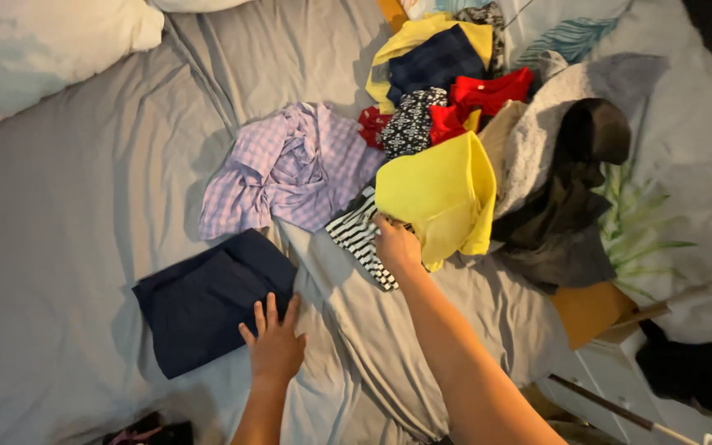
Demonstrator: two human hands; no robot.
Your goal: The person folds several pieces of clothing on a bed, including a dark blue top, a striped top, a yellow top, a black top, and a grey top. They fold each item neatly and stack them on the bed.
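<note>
One folded dark blue cloth [212, 298] lies flat on the grey bed sheet [67, 206] — left hand [274, 346] rests open on it. Right hand [395, 245] grabs the yellow shirt [442, 194] — a big pile of mixed clothes [529, 140] is left.

Dim, warm indoor light, soft overall

The yellow cloth [442, 194] is the brightest patch; the grey sheet [67, 206] darkens toward the near left corner. Folds cast soft shadows. The far right corner falls to black. Fine detail is slightly smeared, with no glare.

Grey-sheeted bed [67, 214], pale pillow [35, 41]
</note>
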